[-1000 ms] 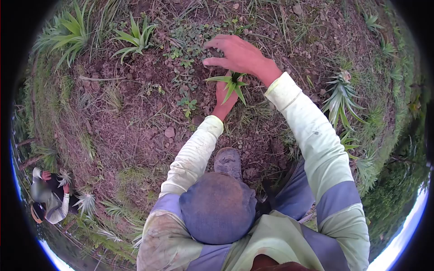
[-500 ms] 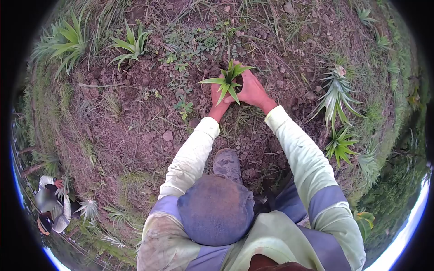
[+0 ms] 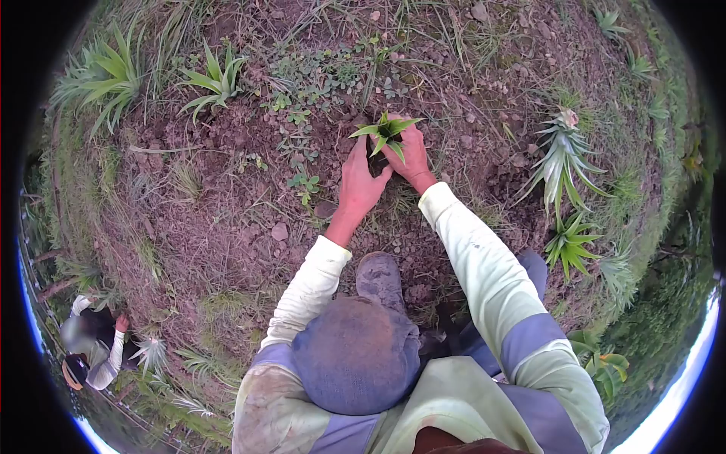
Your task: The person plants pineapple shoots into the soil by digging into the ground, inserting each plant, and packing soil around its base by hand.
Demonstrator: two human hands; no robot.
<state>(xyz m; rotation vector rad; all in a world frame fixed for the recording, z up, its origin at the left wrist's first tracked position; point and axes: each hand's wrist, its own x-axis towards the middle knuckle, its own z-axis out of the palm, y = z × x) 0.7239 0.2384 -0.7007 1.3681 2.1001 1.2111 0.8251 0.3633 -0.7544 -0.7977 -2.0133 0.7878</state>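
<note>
Ok, so the small spiky plant is being steadied beyond the boot, seemingly clamped in the right hand; left hand is cupped beside it, thumb and fingers apart. Gentle, even support's needed, imo.

Soil: evenly lit by soft, diffuse daylight, with no hard-edged shadows; clods and grass look crisp near the middle.
Sky: glaring white at the lower right, with a blue fringe; a thinner bright strip shows at the lower left.
Sleeves: pale and bright, folds still readable.
Cap: muted, with gentle shading and no glare.
Hands: left hand and right hand fairly sharp; the gap between them is dark.
Trees: dim, soft in detail, bent along the right rim.
Other person: small and warped near the left rim, head area blurred.
Borders: curved fisheye edge fading into black corners; thin red line at far left.
</note>
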